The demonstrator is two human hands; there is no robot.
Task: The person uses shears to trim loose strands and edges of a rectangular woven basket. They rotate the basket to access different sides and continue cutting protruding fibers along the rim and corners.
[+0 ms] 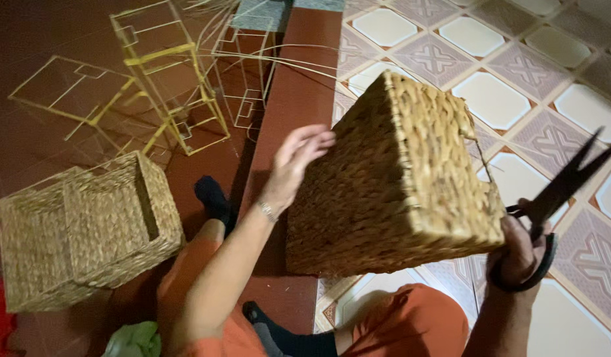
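A woven basket (391,192) was held tilted above the patterned tile floor (504,99), beside dark red flooring (299,86). The left hand (299,162) rested open-fingered against its side; the right hand (520,248) was clenched on black scissors (563,185). Wire frames (166,79) and two finished baskets (81,231) lay nearby.

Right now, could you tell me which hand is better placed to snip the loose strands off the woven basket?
Probably the right hand: it already holds the black scissors, blades open, beside the woven basket. The left hand lies flat against the basket's side, steadying it.

Red floor (28,139) bears woven baskets (87,231) and wire frames (166,79).
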